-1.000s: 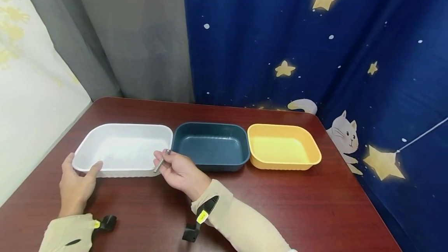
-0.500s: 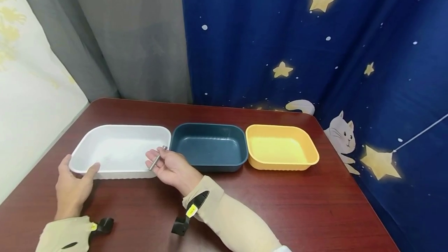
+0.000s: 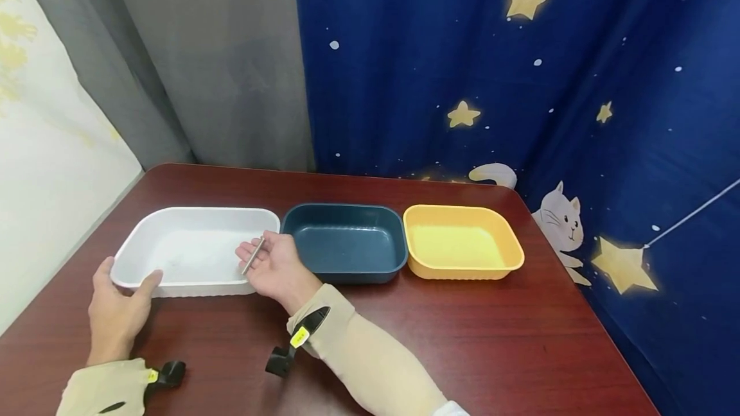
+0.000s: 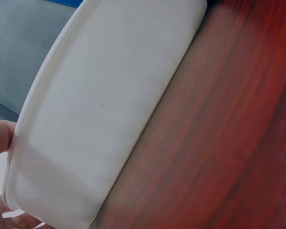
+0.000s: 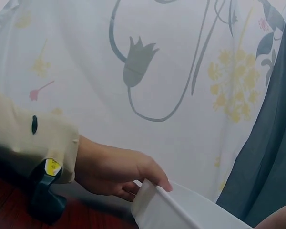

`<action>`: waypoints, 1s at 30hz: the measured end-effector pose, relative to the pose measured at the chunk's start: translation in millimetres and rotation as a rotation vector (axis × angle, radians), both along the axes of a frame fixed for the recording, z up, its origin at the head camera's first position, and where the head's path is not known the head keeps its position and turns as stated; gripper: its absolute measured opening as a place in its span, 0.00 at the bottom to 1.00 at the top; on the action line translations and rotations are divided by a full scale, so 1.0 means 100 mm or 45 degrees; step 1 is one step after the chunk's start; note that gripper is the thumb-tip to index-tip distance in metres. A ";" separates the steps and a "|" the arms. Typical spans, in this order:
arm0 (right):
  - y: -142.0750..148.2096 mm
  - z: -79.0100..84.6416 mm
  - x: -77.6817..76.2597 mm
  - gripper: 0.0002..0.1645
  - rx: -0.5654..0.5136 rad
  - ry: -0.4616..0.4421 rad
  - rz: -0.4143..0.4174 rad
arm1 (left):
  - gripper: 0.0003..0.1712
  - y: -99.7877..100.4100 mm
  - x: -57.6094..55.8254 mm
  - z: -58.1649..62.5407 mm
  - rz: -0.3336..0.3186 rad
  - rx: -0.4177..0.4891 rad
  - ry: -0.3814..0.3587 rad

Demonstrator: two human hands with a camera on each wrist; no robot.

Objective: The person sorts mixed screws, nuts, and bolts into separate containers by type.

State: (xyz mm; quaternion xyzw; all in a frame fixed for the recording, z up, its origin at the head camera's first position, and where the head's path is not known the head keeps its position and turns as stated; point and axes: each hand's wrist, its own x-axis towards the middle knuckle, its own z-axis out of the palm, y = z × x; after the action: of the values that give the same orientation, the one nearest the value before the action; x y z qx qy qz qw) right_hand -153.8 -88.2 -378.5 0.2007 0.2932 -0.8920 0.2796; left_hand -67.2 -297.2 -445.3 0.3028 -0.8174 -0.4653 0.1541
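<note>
On the table, my left hand (image 3: 118,313) grips the near left corner of a white plastic tub (image 3: 202,289), thumb at the rim and fingers outside. The left wrist view shows that tub's side wall (image 4: 100,105) close up, with part of the hand at its lower left. Palm up, my right hand (image 3: 283,275) is at the tub's near right corner. Across its extended fingers lies a slim silver metal bolt (image 3: 252,256), slanted; its head cannot be made out now. No item shows inside the tub. The right wrist view has the left hand (image 5: 124,169) on the tub's rim.
A dark blue tub (image 3: 347,277) and a yellow tub (image 3: 462,273) stand in a row to the right of the white one. All rest on a reddish-brown wooden table (image 3: 462,345). Grey and blue star-printed curtains (image 3: 381,69) hang behind it.
My right hand has moved a little left and turned further palm up, with the bolt still in it. The left hand has kept its hold on the white tub.
</note>
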 end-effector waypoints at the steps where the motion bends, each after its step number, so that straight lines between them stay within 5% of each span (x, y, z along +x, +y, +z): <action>1: -0.01 0.00 -0.01 0.30 -0.003 -0.012 -0.003 | 0.51 0.00 0.00 0.00 0.000 0.000 0.002; 16: -0.29 0.01 -0.16 0.43 0.170 -0.138 -0.036 | 0.52 0.00 0.01 0.01 -0.004 0.012 -0.005; 30: -0.44 -0.07 -0.23 0.44 0.357 -0.191 -0.066 | 0.52 0.00 0.02 0.02 -0.010 0.022 0.003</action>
State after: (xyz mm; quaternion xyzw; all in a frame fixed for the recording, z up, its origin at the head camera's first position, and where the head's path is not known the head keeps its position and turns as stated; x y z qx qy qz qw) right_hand -176.8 -132.3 -385.6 0.3111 0.3878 -0.8318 0.2469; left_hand -65.0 -297.1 -443.5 0.3004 -0.8142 -0.4734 0.1506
